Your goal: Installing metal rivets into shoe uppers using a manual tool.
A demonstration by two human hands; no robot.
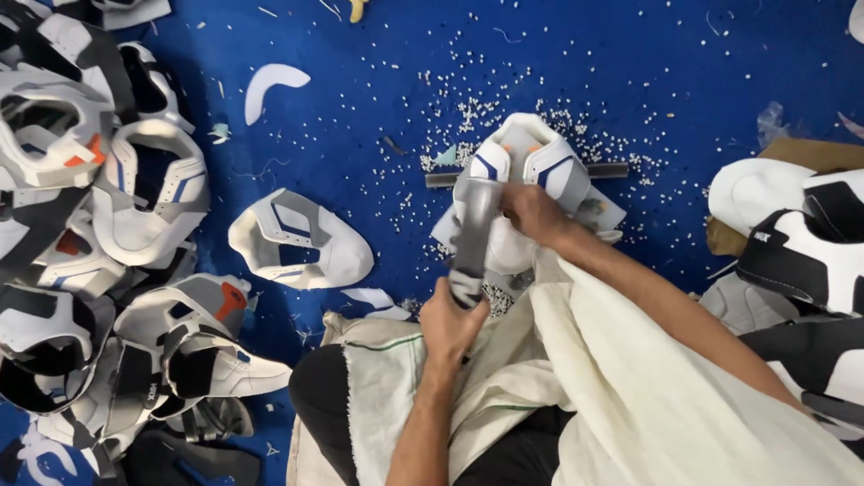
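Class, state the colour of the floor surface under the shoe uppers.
Deep blue floor, scattered with small white bits; the head view shows it.

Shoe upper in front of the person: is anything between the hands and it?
Nothing visible. The right hand already grips the white shoe upper, and the left hand holds its grey tongue strip from below.

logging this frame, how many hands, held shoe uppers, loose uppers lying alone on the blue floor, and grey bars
hands: 2 (left hand, right hand)
held upper: 1
lone upper: 1
grey bar: 1
total: 5
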